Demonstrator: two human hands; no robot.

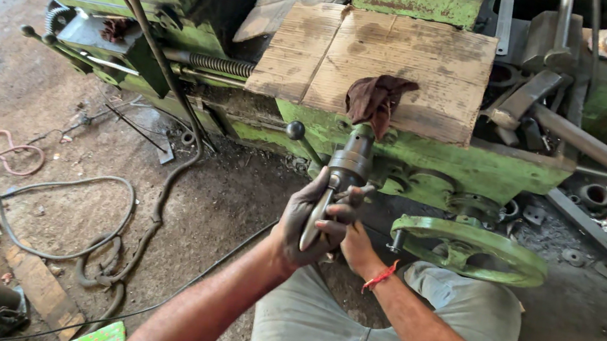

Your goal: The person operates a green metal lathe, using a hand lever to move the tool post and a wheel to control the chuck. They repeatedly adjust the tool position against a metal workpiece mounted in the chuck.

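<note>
A grey metal drill chuck with a tapered shank stands upright in front of the green lathe. My left hand, dark with grease, is wrapped around its shank. My right hand sits just behind and below, partly hidden by the left, fingers on the same shank; a red thread circles its wrist. A brown rag lies on the wooden board atop the lathe carriage, directly beyond the chuck.
A green handwheel juts out right of my hands. A black-knobbed lever is to the left. Hoses and cables loop over the dirt floor at left. Metal parts litter the right side.
</note>
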